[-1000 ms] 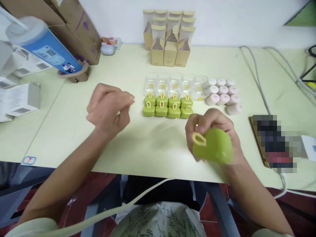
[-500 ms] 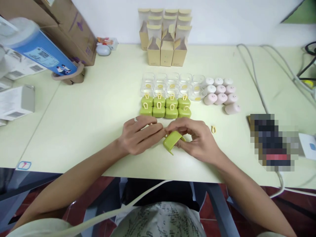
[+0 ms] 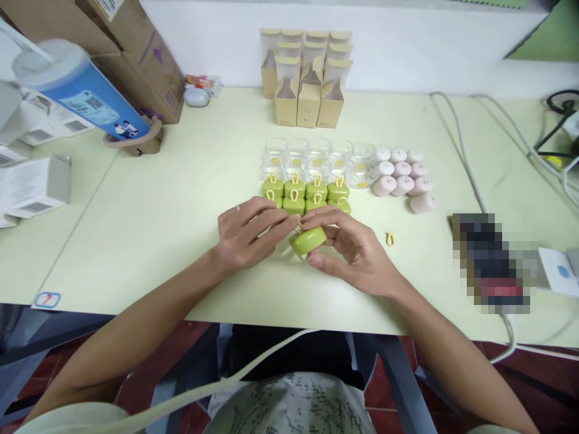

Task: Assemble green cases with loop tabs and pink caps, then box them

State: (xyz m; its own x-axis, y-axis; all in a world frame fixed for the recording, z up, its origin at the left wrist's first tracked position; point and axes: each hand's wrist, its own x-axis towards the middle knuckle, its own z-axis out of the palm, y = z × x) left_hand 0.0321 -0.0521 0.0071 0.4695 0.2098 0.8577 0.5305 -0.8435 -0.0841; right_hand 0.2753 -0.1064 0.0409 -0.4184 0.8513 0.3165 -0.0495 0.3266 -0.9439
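- Head view: a green cap (image 3: 310, 240) is held tilted just above the table (image 3: 149, 229), between the two hands, toward the middle of the surface's front edge.
- The right hand (image 3: 359, 253) grips the cap, thumb at its near rim and curled fingers on its far side.
- The left hand (image 3: 251, 232) lies palm down, fingers bent and close together, tips touching the cap's left end (whether they pinch anything there, I cannot tell).
- A loose yellow loop (image 3: 389, 239) lies on the surface, just beyond the right hand toward the right edge.
- Past the hands, green caps with yellow loops (image 3: 294, 188) stand in two rows of four; the hands partly hide the nearer row.
- Behind those come two rows of clear cups (image 3: 319, 147), with ten pale pink and white bottles (image 3: 402, 170) just beside them toward the right edge.
- Small cardboard boxes (image 3: 309, 108), flaps up, stand at the back edge.
- Near the back left corner, a blue tumbler (image 3: 93, 99) leans in a brown holder (image 3: 136, 143), beside a big carton (image 3: 140, 66).
- Toward the front right corner lies a pixelated object (image 3: 491, 262).
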